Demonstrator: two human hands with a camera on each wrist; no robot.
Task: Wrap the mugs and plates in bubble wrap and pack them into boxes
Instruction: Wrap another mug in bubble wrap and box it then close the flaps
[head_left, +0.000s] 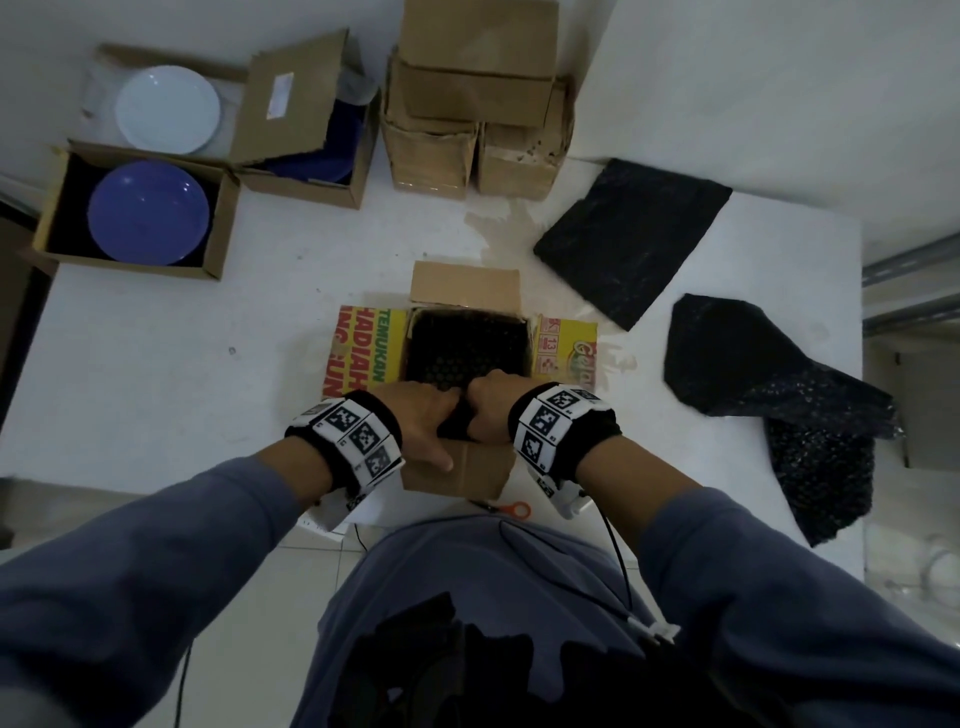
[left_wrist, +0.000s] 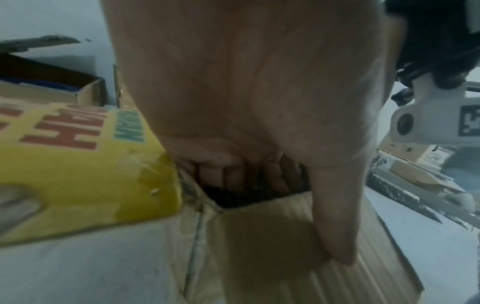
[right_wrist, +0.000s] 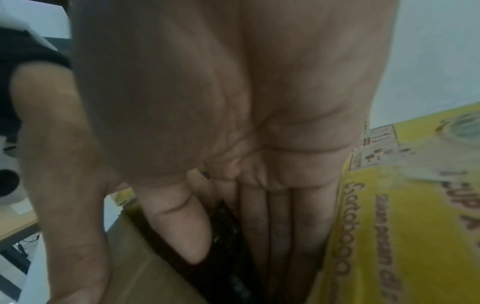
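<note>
An open cardboard box (head_left: 525, 332) with yellow printed flaps (head_left: 363, 353) stands at the table's near middle. Black bubble wrap (head_left: 462, 348) fills its inside; what it covers is hidden. Both hands are at the box's near edge. My left hand (head_left: 421, 410) has straight fingers (left_wrist: 233, 176) reaching down inside, and its thumb (left_wrist: 335, 216) lies flat on the brown near flap (left_wrist: 272, 257). My right hand (head_left: 493, 405) reaches in beside it, with a fold of the black wrap (right_wrist: 226, 242) pinched between thumb (right_wrist: 179, 226) and fingers (right_wrist: 280, 226).
At the far left, a blue plate (head_left: 148, 210) lies in an open box, a white plate (head_left: 167, 108) behind it, more blue plates (head_left: 317, 156) in a third box. Closed cartons (head_left: 478, 104) are stacked at the back. Black bubble wrap sheets (head_left: 631, 239) (head_left: 769, 384) lie right. Orange-handled scissors (head_left: 517, 510) lie at the near edge.
</note>
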